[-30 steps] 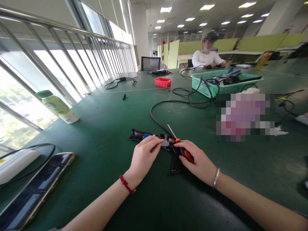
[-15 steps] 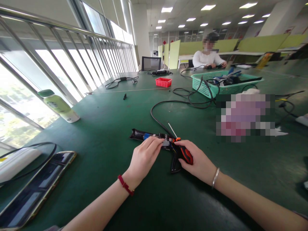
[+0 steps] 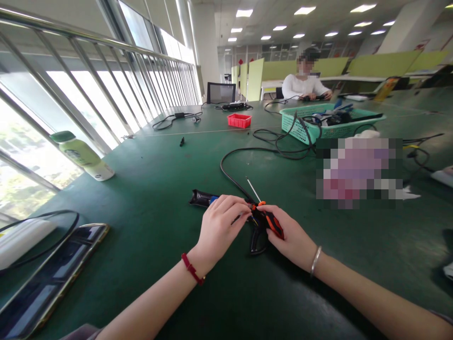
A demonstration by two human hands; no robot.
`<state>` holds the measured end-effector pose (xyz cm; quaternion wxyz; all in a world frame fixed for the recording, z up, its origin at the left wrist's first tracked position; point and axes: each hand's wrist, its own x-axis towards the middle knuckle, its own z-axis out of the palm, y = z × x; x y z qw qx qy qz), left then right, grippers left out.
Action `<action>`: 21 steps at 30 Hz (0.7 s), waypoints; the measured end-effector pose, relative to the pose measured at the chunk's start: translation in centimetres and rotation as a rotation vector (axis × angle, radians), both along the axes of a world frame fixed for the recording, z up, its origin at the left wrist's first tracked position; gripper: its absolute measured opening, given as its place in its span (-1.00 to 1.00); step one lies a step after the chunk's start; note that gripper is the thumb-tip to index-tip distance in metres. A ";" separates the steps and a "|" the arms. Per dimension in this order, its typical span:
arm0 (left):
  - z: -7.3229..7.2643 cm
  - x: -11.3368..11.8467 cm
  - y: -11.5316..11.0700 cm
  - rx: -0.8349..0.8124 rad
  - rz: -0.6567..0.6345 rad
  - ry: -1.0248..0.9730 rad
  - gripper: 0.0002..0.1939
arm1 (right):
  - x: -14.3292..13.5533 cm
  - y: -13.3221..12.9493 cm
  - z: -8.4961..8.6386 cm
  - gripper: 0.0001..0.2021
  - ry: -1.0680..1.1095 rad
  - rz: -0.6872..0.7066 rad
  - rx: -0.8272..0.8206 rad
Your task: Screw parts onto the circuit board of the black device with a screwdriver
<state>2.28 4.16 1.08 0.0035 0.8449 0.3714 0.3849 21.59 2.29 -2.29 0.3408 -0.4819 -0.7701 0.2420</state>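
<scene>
In the head view, a black pistol-shaped tool (image 3: 256, 242) lies on the table with its casing opened and thin coloured wires exposed. Its dark barrel end points left, and a black cord runs off from it. My left hand (image 3: 220, 225) is over the tool's middle, thumb and fingers pinched together by a small orange-red part; what they hold is hidden. My right hand (image 3: 293, 238) is closed around the red-and-black handle of a screwdriver (image 3: 275, 225), at the tool's right side. The screwdriver's thin shaft points up and away from the tool.
A green basket (image 3: 300, 130) of tools and cables stands back right, beside a blurred pink bundle (image 3: 354, 170). A small red bin (image 3: 239, 121) sits farther back. A bottle (image 3: 85, 156) and a phone (image 3: 56, 278) are at left. Across the table sits a person (image 3: 300, 87).
My left hand has moved slightly right along the tool; the small metal plate seen at its fingertips before is now out of sight. My right hand keeps hold of the screwdriver.
</scene>
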 end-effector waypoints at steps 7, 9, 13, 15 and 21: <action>-0.7 0.1 0.3 0.011 0.003 0.011 -0.93 | -0.3 0.0 -0.4 -0.42 0.037 -0.037 -0.052; -0.7 0.1 0.5 -0.001 0.012 0.021 -0.92 | -0.3 0.0 -0.4 -0.39 0.060 -0.034 -0.064; -0.9 0.1 0.8 -0.037 0.028 0.038 -0.93 | -0.3 0.1 -0.3 -0.36 0.113 -0.037 -0.109; -1.0 0.2 0.9 -0.042 0.026 0.043 -0.93 | -0.4 0.0 -0.2 -0.36 0.127 -0.042 -0.126; -1.3 0.0 1.1 -0.001 0.041 0.083 -0.91 | -0.4 -0.1 0.0 -0.39 0.215 -0.071 -0.121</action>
